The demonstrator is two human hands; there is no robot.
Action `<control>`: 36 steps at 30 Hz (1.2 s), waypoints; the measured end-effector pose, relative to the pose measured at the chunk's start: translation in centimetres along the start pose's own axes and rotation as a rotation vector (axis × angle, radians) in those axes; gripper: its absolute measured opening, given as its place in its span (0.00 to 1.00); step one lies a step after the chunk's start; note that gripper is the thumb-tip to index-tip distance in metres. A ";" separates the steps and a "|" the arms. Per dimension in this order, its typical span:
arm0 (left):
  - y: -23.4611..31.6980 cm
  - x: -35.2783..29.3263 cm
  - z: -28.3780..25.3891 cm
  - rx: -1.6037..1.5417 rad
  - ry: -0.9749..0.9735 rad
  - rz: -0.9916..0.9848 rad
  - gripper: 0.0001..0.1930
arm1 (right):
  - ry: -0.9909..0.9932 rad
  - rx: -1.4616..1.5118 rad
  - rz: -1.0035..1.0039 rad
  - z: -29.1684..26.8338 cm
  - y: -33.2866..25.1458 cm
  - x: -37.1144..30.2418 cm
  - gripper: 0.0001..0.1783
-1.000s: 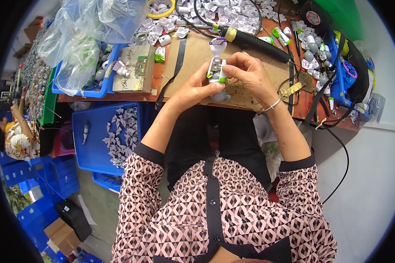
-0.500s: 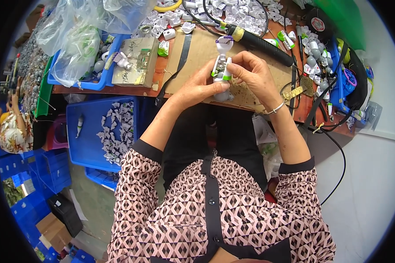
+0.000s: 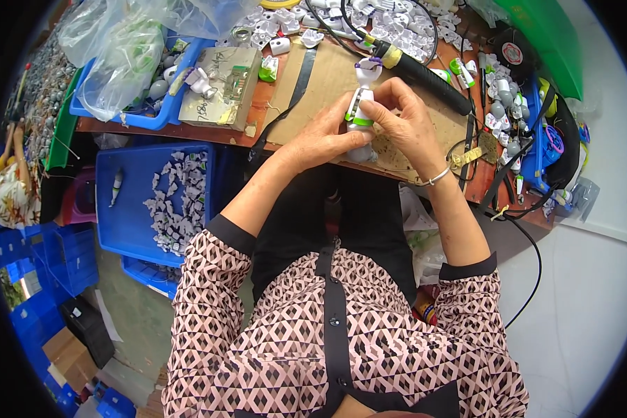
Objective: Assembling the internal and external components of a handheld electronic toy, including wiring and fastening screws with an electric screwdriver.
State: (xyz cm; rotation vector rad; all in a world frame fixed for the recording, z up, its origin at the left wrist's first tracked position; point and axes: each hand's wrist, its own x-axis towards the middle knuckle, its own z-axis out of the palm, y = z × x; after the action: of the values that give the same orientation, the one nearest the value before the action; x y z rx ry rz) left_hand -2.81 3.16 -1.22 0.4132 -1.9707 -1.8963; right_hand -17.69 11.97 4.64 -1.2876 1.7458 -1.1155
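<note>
Over the front of the cardboard-covered bench, both my hands close round a small plastic toy figure (image 3: 360,117). It has a white and green body, a grey lower end and a white top with a purple band that sticks up past my fingers. My left hand (image 3: 320,136) wraps the toy from the left, its thumb across the lower body. My right hand (image 3: 404,125) presses the white-and-green shell piece at the toy's front with thumb and bent fingers. Some of those fingertips are hidden behind the toy.
A black electric screwdriver-like tool (image 3: 428,83) with a cable lies beyond my right hand. White parts (image 3: 397,31) heap at the back. Blue bins (image 3: 122,115) flank the bench, and a blue tray (image 3: 125,226) of white parts sits lower left. A block (image 3: 216,104) stands left.
The white-and-green shell piece, held apart beside the toy's exposed inside before, now lies against its body. My hands stay close together; the whole view has shifted slightly.
</note>
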 end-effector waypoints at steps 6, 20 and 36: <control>0.7 0.0 -0.1 0.121 -0.003 0.031 0.37 | -0.131 0.583 0.158 1.4 0.6 0.5 0.17; 3.5 0.0 -2.6 0.256 -0.217 0.030 0.35 | 0.042 0.702 0.037 2.8 1.9 -1.2 0.16; 5.5 -1.1 -1.5 0.980 -0.106 0.341 0.12 | -0.182 0.184 0.050 0.0 2.6 -3.8 0.19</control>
State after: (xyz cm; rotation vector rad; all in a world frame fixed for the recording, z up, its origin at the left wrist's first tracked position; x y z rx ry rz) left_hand -0.93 2.61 4.24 0.1899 -2.7185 -0.6646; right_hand -17.64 16.01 2.43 -1.1875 1.4980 -1.0679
